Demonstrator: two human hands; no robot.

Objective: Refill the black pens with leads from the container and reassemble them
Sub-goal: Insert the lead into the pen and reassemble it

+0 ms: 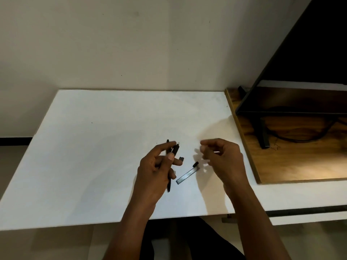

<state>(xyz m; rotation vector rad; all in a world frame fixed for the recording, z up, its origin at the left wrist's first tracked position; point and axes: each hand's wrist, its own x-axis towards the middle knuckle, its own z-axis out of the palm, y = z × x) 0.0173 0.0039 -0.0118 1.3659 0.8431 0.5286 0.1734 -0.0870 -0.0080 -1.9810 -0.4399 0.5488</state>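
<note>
The left grip [155,171] (a bare hand) holds black pens [175,149] in its curled fingers, over the middle of the white worktop [93,147]. Just right of it the flat grey lead container [187,174] lies on the worktop, with a small black cap [195,164] at its far end. The right grip [223,158] hovers right of the container with its fingertips drawn together; I cannot tell whether they pinch a lead.

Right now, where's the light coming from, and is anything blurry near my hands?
Head view: the right hand casts its shadow leftward on the table, so light likely comes from the right; warm glow on the wooden board; its fingertips look blurred, the left hand and black pens sharper.
</note>
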